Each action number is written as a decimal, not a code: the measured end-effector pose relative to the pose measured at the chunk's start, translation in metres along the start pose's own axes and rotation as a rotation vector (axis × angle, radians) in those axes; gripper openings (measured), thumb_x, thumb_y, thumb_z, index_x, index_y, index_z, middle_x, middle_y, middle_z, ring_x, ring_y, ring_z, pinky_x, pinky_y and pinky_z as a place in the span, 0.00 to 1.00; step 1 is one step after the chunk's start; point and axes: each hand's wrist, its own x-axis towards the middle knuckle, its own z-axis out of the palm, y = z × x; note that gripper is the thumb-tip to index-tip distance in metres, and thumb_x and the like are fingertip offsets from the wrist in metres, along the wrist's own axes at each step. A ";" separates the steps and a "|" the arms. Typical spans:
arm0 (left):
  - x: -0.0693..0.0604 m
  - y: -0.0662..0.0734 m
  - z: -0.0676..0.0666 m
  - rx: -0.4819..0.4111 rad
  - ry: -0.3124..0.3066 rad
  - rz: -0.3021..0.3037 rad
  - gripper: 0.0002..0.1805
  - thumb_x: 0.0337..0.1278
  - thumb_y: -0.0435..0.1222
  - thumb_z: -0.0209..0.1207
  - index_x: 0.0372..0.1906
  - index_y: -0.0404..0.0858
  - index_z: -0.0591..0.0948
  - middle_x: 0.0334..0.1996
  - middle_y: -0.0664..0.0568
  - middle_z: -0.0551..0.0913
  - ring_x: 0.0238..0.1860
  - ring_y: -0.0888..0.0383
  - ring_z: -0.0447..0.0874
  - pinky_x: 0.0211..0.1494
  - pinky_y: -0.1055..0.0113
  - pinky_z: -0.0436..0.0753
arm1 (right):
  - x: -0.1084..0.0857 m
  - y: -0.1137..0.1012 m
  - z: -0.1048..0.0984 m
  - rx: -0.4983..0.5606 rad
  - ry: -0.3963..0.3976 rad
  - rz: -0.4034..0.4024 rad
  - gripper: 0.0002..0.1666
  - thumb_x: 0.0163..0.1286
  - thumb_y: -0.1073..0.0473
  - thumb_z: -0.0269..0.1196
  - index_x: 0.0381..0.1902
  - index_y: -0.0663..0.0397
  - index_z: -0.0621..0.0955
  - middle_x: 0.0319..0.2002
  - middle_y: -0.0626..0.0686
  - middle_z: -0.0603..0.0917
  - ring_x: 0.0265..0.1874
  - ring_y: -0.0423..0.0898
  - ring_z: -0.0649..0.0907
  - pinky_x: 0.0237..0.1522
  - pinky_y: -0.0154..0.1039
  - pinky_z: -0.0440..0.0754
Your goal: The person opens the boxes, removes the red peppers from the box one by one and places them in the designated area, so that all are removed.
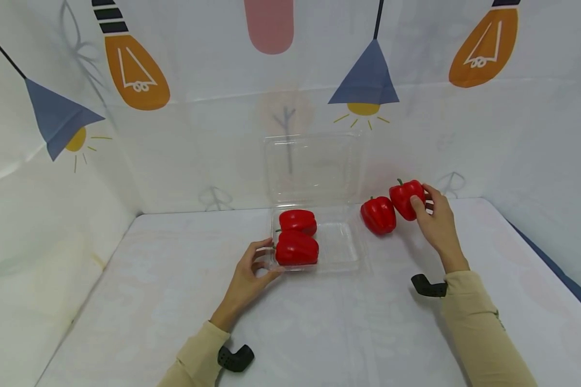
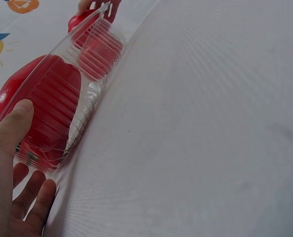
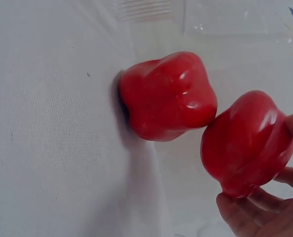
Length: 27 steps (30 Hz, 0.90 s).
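Note:
A clear plastic clamshell box (image 1: 338, 244) stands on the table with its lid (image 1: 314, 166) raised at the back. Two red bell peppers lie in its left half, a rear one (image 1: 300, 219) and a front one (image 1: 297, 249). My left hand (image 1: 246, 279) holds the box's front left corner, with the thumb (image 2: 19, 118) against the ribbed wall. To the right of the box, my right hand (image 1: 438, 223) grips another red bell pepper (image 3: 250, 143) by its side, stem up. This pepper touches or nearly touches a loose bell pepper (image 3: 168, 96) beside the box.
A white cloth covers the table (image 1: 174, 301). Behind it hangs a white sheet (image 1: 203, 145) printed with lamps and bulbs, close behind the lid. Black curved pieces (image 1: 236, 358) sit at both wrists, by the beige sleeves.

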 end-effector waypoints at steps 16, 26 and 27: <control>0.000 0.002 0.000 -0.011 -0.002 -0.006 0.36 0.48 0.31 0.68 0.64 0.34 0.66 0.62 0.45 0.72 0.59 0.46 0.74 0.55 0.63 0.82 | 0.000 0.010 0.000 0.048 -0.075 0.157 0.40 0.73 0.39 0.41 0.73 0.57 0.52 0.66 0.70 0.63 0.60 0.68 0.69 0.58 0.65 0.72; 0.000 0.002 0.000 -0.012 -0.010 -0.021 0.36 0.49 0.31 0.67 0.64 0.36 0.66 0.62 0.46 0.72 0.59 0.46 0.74 0.55 0.62 0.82 | 0.002 0.023 0.004 0.040 -0.084 0.204 0.41 0.72 0.37 0.41 0.73 0.58 0.54 0.65 0.71 0.64 0.59 0.68 0.70 0.58 0.62 0.73; 0.000 0.002 0.000 -0.011 -0.008 -0.018 0.36 0.49 0.31 0.68 0.64 0.36 0.66 0.62 0.46 0.72 0.59 0.46 0.74 0.55 0.61 0.82 | 0.002 0.024 0.005 0.039 -0.084 0.206 0.41 0.72 0.37 0.41 0.72 0.58 0.55 0.65 0.71 0.64 0.59 0.68 0.70 0.58 0.62 0.73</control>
